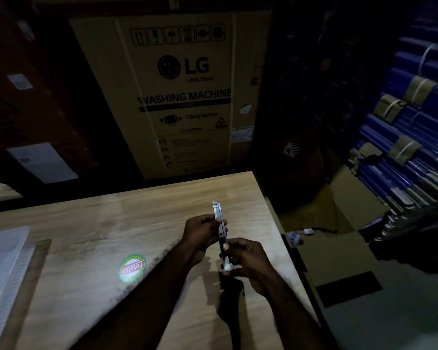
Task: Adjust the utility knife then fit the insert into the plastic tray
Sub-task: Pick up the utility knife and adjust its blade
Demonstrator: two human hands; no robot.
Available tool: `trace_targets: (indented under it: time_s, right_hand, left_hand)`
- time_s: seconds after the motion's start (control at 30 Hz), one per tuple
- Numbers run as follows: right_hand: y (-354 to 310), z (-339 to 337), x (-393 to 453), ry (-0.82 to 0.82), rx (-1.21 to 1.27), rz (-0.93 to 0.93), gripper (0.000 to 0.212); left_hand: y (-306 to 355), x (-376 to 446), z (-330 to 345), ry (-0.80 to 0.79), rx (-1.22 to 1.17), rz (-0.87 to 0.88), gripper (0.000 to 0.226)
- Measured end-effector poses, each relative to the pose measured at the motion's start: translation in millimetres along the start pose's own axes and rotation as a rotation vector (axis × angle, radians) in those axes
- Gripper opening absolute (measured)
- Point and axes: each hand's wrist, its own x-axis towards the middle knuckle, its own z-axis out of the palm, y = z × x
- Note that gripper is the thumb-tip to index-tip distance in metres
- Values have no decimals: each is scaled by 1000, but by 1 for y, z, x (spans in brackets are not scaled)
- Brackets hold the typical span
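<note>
A slim utility knife (218, 213) is held upright over the wooden table (99, 223), a short stub of blade showing at its top end. My left hand (200, 236) grips the knife's upper body from the left. My right hand (248, 261) pinches the lower end, where something small and white shows at the base. A clear plastic tray (3, 269) lies at the table's left edge, partly cut off by the frame. I cannot pick out a separate insert in the dim light.
A round green and red sticker (132, 268) is on the table. A tall washing-machine carton (185, 97) stands behind it. Flattened cardboard (339, 238) lies on the floor to the right, beside stacked blue bundles (410, 137).
</note>
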Motion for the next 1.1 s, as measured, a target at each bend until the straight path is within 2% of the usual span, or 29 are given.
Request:
trace_targets:
  time_s: [0.57,1.1]
  right_hand:
    - [0,2,-8,-28,-8,3,20]
    - [-2,4,-12,-42,-1,29,22]
  left_hand:
    - [0,-5,-7,20,-2,4,10]
    - [-1,-6,-8,10,11,20,17]
